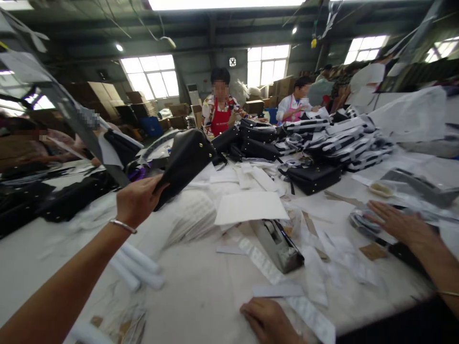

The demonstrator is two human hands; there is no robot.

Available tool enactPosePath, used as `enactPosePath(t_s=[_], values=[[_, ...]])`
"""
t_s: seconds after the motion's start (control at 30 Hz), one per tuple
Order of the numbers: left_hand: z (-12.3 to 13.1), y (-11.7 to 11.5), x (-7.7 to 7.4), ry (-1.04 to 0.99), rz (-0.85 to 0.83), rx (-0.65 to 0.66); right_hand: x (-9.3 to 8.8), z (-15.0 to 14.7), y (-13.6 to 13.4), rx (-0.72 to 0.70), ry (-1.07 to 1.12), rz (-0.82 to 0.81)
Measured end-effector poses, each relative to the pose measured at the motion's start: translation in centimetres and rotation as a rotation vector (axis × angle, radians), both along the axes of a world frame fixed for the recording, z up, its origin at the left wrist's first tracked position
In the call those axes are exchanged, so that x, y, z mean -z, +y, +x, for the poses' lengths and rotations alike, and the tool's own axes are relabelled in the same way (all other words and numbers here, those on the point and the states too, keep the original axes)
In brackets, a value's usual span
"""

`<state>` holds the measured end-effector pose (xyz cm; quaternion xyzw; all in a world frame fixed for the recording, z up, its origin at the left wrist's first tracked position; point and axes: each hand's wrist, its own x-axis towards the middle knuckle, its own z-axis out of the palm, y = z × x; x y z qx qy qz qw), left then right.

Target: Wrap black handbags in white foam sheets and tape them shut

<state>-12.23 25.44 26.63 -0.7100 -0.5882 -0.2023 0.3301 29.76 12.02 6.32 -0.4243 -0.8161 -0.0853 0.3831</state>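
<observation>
My left hand [138,198] is closed on the end of a black handbag [188,157] with small gold-coloured studs, raised and tilted above the table. At the bottom middle, my right hand [267,320] rests low over the tabletop with fingers curled. What lies under those fingers, if anything, is hidden. Close to it are a white paper strip [278,290] and a printed label strip [315,317]. Farther in stands a grey tape dispenser [278,246], with a white sheet [251,208] partly over its far end.
Another person's hand [405,224] reaches in from the right over a clear plastic bundle [362,220]. Black bags [315,177] and wrapped straps [344,138] are piled at the back. White rolls [134,263] lie left. A co-worker in a red apron [220,119] stands across the table.
</observation>
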Motion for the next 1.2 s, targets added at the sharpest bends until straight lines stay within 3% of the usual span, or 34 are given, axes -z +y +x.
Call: enactPosePath(t_s=[0.07,0.17,0.27,0.33,0.4,0.5,0.57,0.7,0.87,1.0,1.2], values=[[0.3,-5.6,0.8,0.151,0.071,0.226,2.3,-5.6,-3.9,-0.143,0.028,-0.144],[1.3,-13.4,3.0,0.276,0.007,0.378,3.4,-8.2,-6.7,-0.312,0.131,-0.277],[2.8,-19.0,6.6,0.28,-0.087,0.433,1.1,-7.2,-7.8,-0.498,0.201,-0.173],[3.9,-21.5,9.7,0.237,-0.167,0.468,-1.2,-6.6,-8.3,-0.605,0.192,-0.106],[5.0,-23.2,13.1,0.168,-0.279,0.487,-3.1,-6.6,-8.4,-0.625,0.133,-0.045],[6.4,-24.9,17.2,0.07,-0.459,0.462,-4.2,-7.3,-7.9,-0.539,-0.053,-0.04],[6.9,-25.4,18.5,0.009,-0.546,0.42,-4.0,-7.8,-7.1,-0.481,-0.206,-0.142],[6.8,-25.2,18.3,-0.102,-0.664,0.322,-4.1,-8.4,-5.4,-0.455,-0.428,-0.36],[6.7,-24.7,18.0,-0.156,-0.676,0.261,-6.0,-11.3,-2.6,-0.417,-0.437,-0.522],[7.1,-25.0,18.8,-0.199,-0.641,0.245,-6.4,-14.6,-0.1,-0.378,-0.547,-0.529],[7.0,-25.2,19.4,-0.213,-0.642,0.239,-6.0,-17.1,1.5,-0.492,-0.762,-0.573]])
